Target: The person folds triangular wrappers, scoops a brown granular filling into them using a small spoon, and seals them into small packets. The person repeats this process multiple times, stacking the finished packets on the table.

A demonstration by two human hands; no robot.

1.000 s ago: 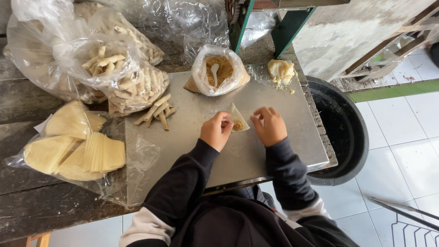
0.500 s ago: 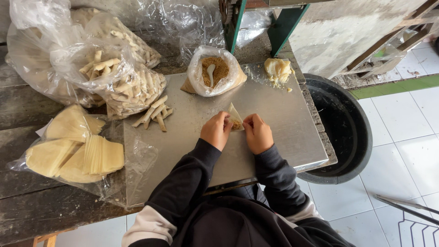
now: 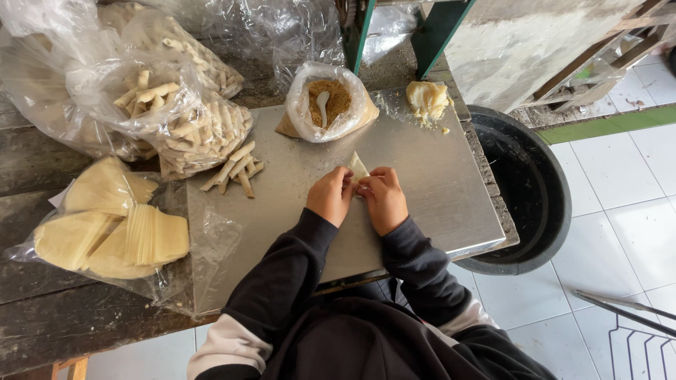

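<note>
Wrapper [image 3: 358, 167]: thin, pale cream pastry sheet, folded so a pointed triangular tip sticks up past my fingers; lower part hidden under my hands. It sits on the metal tray [image 3: 451, 190], approx. centre, slightly toward the far side.

My left hand [image 3: 330, 195] and right hand [image 3: 384, 200] are side by side, touching over the wrapper; fingers of both curled together and pinched on its lower edge (can't see the fingertips proper, they're tucked under).

Surroundings, w/ room noted:
- Far of hands: open plastic bag of brown filling [image 3: 328, 105] w/ a white spoon [image 3: 322, 103] standing in it. Bare tray between it and the wrapper tip.
- Far right corner: lump of pale dough [image 3: 427, 98], few crumbs beside it, well apart from my right hand.
- Left: loose finished rolls [image 3: 236, 171] on the tray, near the big bag of rolls [image 3: 190, 119].
- Further left, off tray on the dark wooden table [image 3: 63, 324]: bagged stacks of cut wrappers [image 3: 113, 229].
- Right of my hands the tray is bare up to its edge; past that edge a black tub [image 3: 528, 190] on white floor tiles.
- Near edge of tray lies just under my forearms.
</note>
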